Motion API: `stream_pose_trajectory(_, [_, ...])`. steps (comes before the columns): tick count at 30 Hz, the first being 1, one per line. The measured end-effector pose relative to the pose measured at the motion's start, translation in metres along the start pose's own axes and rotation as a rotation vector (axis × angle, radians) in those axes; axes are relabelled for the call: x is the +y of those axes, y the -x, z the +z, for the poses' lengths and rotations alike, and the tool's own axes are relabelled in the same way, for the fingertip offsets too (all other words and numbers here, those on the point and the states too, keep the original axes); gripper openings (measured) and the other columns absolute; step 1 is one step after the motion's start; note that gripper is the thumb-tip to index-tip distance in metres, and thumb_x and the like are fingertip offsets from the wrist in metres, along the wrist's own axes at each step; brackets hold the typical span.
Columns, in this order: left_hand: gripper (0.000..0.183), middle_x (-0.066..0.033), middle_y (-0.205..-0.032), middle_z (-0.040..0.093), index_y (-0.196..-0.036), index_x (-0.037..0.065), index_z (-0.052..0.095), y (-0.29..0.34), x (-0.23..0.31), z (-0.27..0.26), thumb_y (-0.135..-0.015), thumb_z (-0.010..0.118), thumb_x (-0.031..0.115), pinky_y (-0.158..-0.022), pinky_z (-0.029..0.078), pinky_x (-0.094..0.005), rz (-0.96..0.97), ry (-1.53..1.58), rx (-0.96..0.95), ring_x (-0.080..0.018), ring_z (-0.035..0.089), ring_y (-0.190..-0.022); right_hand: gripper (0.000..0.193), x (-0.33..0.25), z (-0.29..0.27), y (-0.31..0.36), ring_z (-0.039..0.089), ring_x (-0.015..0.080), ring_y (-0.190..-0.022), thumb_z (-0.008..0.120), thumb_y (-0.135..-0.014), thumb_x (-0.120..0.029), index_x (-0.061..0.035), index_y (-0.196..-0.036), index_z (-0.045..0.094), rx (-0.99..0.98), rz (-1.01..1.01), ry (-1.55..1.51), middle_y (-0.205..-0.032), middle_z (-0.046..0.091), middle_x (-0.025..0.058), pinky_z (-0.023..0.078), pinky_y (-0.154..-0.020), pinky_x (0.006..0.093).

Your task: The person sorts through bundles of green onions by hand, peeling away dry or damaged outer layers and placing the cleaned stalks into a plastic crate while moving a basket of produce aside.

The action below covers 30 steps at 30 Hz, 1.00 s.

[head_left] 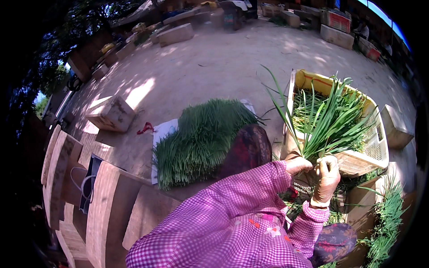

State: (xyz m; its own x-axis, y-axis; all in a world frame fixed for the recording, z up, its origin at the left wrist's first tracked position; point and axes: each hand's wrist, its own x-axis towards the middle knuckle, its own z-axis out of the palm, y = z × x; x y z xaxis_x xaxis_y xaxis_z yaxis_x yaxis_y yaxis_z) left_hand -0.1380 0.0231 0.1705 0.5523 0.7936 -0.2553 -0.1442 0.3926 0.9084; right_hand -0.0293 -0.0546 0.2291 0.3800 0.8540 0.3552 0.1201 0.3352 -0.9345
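Already a big pile of greens (201, 138) lies left, while both hands (315, 172) grip one bunch (319, 120) over the half-full yellow crate (308, 80).

Bright sun, dappled tree shadows on dirt ground (223, 62); fisheye bending, black vignette at rim.

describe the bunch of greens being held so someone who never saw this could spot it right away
Start at the yellow crate on the right of the dirt yard. Just in front of its near wall, both hands, left hand and right hand, grip a bunch of long green leaves by its base. Unlike the flat pile of greens lying on the ground to the left, this bunch stands upright and fans out.
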Motion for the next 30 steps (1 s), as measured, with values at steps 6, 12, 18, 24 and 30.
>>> stream_pose_trajectory(6, [0.007,-0.0044,-0.062,0.058,-0.069,0.001,0.062,0.003,0.038,-0.034,-0.072,0.064,0.007,-0.049,0.041,-0.0232,0.003,0.136,0.017,-0.0122,0.054,-0.055,0.006,-0.007,-0.028,-0.004,0.056,0.0120,-0.072,0.061,-0.082,-0.003,0.0008,-0.087,0.061,-0.314,-0.027,0.153,-0.092,0.061,0.0075,0.045,-0.064,0.0229])
stream_pose_trajectory(12, [0.011,-0.0092,-0.066,0.062,-0.077,-0.002,0.062,0.005,0.051,-0.030,-0.069,0.067,0.003,-0.051,0.049,-0.0266,-0.009,0.079,0.034,-0.0174,0.060,-0.054,0.049,0.054,-0.046,-0.011,0.058,0.0325,-0.099,0.059,-0.084,-0.038,0.0019,-0.113,0.056,-0.213,-0.163,0.730,-0.109,0.060,0.0182,0.047,-0.083,0.0368])
stream_pose_trajectory(18, [0.022,-0.0057,-0.073,0.061,-0.091,0.001,0.059,-0.006,0.036,-0.003,-0.070,0.064,0.000,-0.056,0.047,-0.0246,0.124,-0.032,-0.041,-0.0137,0.059,-0.064,0.062,0.044,-0.024,-0.005,0.058,0.0382,-0.097,0.061,-0.082,-0.045,0.0050,-0.117,0.050,-0.150,0.100,0.266,-0.103,0.060,0.0243,0.046,-0.082,0.0370])
stream_pose_trajectory(24, [0.032,-0.0065,-0.075,0.062,-0.094,0.000,0.059,-0.012,0.031,0.006,-0.062,0.065,-0.002,-0.053,0.047,-0.0258,0.226,-0.146,-0.038,-0.0133,0.058,-0.059,0.021,0.019,-0.037,-0.004,0.063,0.0131,-0.076,0.061,-0.086,-0.022,-0.0053,-0.096,0.067,-0.060,0.257,0.260,-0.091,0.067,0.0067,0.049,-0.068,0.0264])
stream_pose_trajectory(30, [0.039,-0.0088,-0.092,0.065,-0.112,0.008,0.053,-0.041,-0.008,-0.007,-0.077,0.065,0.017,-0.072,0.050,-0.0326,0.459,-1.030,0.182,-0.0241,0.063,-0.083,0.029,0.012,-0.007,0.002,0.060,0.0215,-0.082,0.071,-0.073,-0.021,-0.0084,-0.098,0.065,0.255,-0.396,0.691,-0.091,0.063,0.0052,0.049,-0.074,0.0312])
